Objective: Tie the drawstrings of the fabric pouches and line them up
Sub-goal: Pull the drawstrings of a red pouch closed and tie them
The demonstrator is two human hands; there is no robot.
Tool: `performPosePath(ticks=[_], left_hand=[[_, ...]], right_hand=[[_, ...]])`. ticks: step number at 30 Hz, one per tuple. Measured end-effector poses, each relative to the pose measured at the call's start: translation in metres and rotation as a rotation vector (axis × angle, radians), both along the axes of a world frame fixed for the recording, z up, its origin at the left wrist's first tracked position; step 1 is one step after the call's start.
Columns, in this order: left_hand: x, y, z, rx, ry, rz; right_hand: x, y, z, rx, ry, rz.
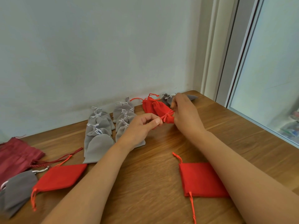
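Note:
A red fabric pouch (168, 118) hangs above the wooden table (153, 175) between my hands. My left hand (142, 125) pinches its red drawstring (165, 116) and pulls it left. The pouch's gathered neck and the other cord end are gripped by my right hand (186, 113). Behind them lie tied red pouches (153, 105) near the wall. Two rows of tied grey pouches (100, 133) (124, 120) overlap left of them. Flat red pouches with loose strings lie at the near left (61, 177) and under my right forearm (199, 178).
A dark red pouch (14, 157) and grey pouches (17, 189) sit at the table's left edge. More grey pouches (169, 98) lie at the far corner by the wall. A glass window frame (234, 78) borders the table on the right.

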State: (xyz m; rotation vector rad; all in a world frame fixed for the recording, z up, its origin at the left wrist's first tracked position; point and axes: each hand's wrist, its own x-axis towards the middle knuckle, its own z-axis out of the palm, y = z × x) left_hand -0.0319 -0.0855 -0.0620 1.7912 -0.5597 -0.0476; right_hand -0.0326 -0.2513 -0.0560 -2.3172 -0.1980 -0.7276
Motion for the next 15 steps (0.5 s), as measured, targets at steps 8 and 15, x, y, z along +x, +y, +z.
performPosePath(ticks=[8, 15], left_hand=[[-0.005, -0.005, 0.008, -0.583, 0.357, 0.026], [-0.001, -0.001, 0.008, -0.622, 0.474, 0.091]], right_hand=[[-0.008, 0.015, -0.001, -0.015, 0.041, 0.171], [-0.004, 0.014, -0.007, 0.023, -0.027, 0.127]])
